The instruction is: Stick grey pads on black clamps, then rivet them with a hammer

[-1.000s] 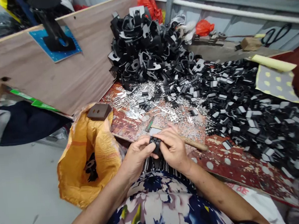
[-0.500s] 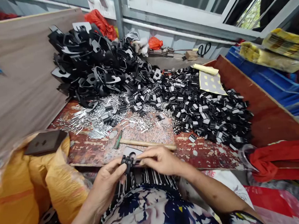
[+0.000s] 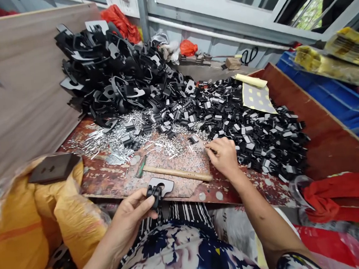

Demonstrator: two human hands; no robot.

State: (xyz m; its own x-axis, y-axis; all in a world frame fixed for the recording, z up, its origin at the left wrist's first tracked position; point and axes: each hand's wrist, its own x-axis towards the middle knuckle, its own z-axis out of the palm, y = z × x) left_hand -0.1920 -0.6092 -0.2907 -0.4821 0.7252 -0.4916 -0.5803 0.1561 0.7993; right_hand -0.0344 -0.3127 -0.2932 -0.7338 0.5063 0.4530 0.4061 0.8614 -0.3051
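Observation:
My left hand [image 3: 131, 215] grips a black plastic clip part [image 3: 165, 185] between thumb and fingers, just in front of the table's edge. The part has a flat grey face with a round cutout and a hinge-like black end. Over the table, my right hand [image 3: 226, 155] is closed in a pinch beside the scattered metal pins [image 3: 168, 145] and the heap of small black pieces [image 3: 260, 130]. What its fingertips hold, if anything, is too small to make out. A hammer [image 3: 176, 173] with a wooden handle lies between the two hands.
Larger black parts [image 3: 115, 73] are heaped at the back left against a wooden board [image 3: 22, 80]. Yellow patterned paper [image 3: 259, 97] lies on the small pieces. A yellow sack [image 3: 77, 217] stands at left; blue crates [image 3: 325, 94] and red cloth [image 3: 336, 192] are at right.
My right hand has left the clip part and moved right and away from my body, over the table beside the pins. My left hand keeps the part, its grey face now more visible.

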